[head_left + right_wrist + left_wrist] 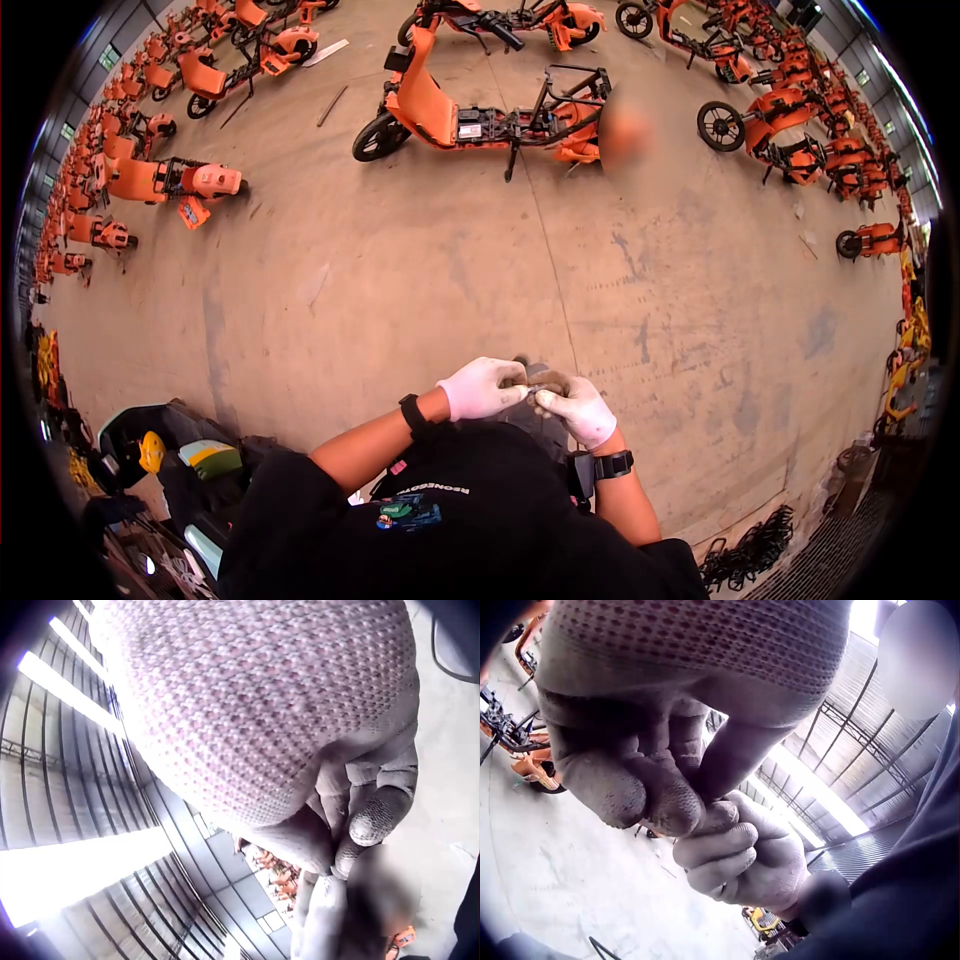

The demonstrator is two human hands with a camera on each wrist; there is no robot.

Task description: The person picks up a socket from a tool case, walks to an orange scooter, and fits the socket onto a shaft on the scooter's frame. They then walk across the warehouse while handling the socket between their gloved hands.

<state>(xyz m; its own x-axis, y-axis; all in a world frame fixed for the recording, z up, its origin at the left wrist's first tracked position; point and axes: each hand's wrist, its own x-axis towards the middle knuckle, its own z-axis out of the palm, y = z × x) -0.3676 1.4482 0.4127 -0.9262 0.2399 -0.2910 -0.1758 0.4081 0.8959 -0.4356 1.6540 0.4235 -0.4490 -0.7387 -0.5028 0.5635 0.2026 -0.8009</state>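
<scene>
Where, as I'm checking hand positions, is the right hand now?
In the head view, the right hand is low and just right of centre, close beside the left hand, with a black wristband just below it.

On the black shirt [500,530], nearer the body than the left hand [482,388] and right hand [580,408], we see small white lettering [433,491]. We make out roughly "RSONEGO", its end unclear. Just below it, we cannot tell whether the colourful print [408,512] bears letters.

Item [534,389] btwn L hand [485,388] & R hand [580,410] too sm. to ID.
</scene>
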